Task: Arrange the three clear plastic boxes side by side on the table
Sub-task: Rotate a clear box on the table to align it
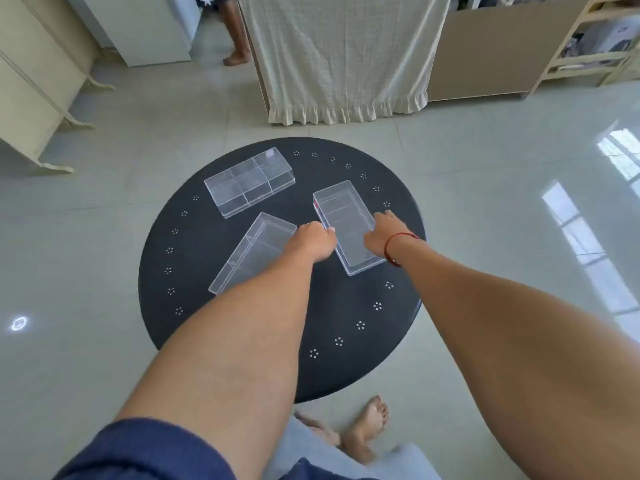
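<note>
Three clear plastic boxes lie on a round black table (346, 306). The right box (346, 220) stands lengthwise and slightly angled; my left hand (313, 242) grips its left long side and my right hand (384, 233), with a red string at the wrist, grips its right long side. A second box (256, 244) lies diagonally at the front left, partly hidden under my left forearm. The third box (249, 180), divided into compartments, lies angled at the back left, apart from both hands.
The table has a ring of small white dot clusters near its rim. A cloth-draped piece of furniture (346, 57) stands just behind it, cream cabinets (34, 81) at the left, wooden shelves (588, 39) at the back right. Another person's leg (235, 36) shows at the back. My bare feet (367, 431) are below the table's front edge.
</note>
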Available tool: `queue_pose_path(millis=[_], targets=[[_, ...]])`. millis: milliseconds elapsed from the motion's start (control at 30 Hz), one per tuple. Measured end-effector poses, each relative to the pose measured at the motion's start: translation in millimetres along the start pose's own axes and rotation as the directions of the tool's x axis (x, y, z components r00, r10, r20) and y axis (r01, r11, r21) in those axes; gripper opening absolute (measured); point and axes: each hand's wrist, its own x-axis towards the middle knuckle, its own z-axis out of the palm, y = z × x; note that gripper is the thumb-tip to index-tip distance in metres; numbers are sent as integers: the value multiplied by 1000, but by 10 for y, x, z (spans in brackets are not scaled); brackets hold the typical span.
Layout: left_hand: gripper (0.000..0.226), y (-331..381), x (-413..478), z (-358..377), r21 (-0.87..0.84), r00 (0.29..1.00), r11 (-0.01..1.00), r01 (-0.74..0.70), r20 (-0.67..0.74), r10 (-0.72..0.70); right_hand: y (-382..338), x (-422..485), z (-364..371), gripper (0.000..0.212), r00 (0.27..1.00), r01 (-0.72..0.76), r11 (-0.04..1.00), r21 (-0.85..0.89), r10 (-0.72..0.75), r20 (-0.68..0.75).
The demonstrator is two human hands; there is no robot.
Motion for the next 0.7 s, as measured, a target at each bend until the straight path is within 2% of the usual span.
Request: queue_pose_path(millis=[100, 233, 333, 433, 600, 700], targets=[[53, 29, 43, 213, -22, 996, 997, 74, 60, -72, 199, 76, 57, 58, 999, -47, 998, 46, 47, 11], [57, 60, 145, 476, -116, 987, 983, 140, 94, -129, 393, 215, 135, 69, 996, -85, 969, 233, 75, 50], [65, 50, 222, 638, -168, 983, 974, 152, 124, -133, 491, 256, 246, 55, 988, -123, 956, 267, 94, 120], [68, 14, 241, 702, -219, 985, 964, 153, 112, -131, 545, 279, 393, 39, 993, -107, 939, 326, 82, 89], [58, -87, 192, 650, -304, 985, 938, 168, 87, -148, 519, 246, 505, 46, 985, -161, 859, 486, 113, 127], [56, -105, 163, 598, -425, 984, 888, 175, 102, -145, 453, 236, 508, 39, 975, -212, 821, 531, 137, 177]])
